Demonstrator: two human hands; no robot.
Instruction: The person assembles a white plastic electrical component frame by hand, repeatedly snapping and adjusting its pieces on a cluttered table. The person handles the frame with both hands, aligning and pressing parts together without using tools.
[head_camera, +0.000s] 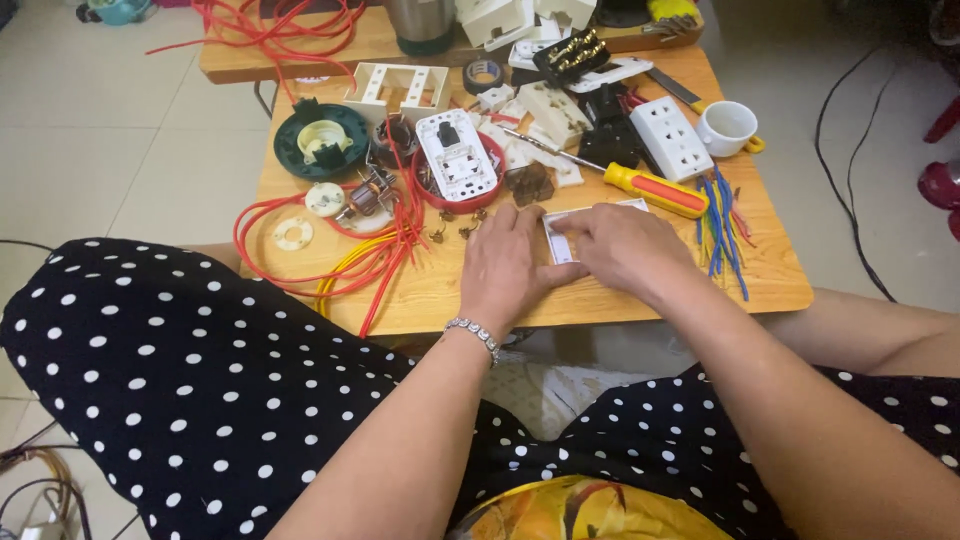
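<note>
- the left hand (507, 262) lies flat on the wooden table (440, 290), palm down, its fingers resting on the left edge of a white plastic frame (562, 240) — pressing on it rather than wrapped around it.
- the right hand (625, 245) covers the right part of the same frame, fingers curled over it and holding it against the table; how tight the grip is cannot be told, since the hand hides most of the piece.
- the white plastic frame sits near the front middle of the table, between the two hands, with only its left end and top edge showing.
- a silver bracelet (474, 333) circles the left wrist.
- just behind the hands lies a screwdriver (640, 186) with a yellow and red handle, its shaft pointing up and left.
- to the right of the hands is a bundle of blue, green and red wire pieces (720, 225).
- further back stand a white socket block (670, 138) and a white cup (728, 128).
- on the left side of the table are looped red wires (300, 250), a green round holder (322, 140) and a red round lid (458, 180) carrying a white socket plate (456, 155).
- small brass parts (455, 225) lie scattered just left of the left hand.
- a black dotted dress (180, 380) covers the person's knees below the table.
</note>
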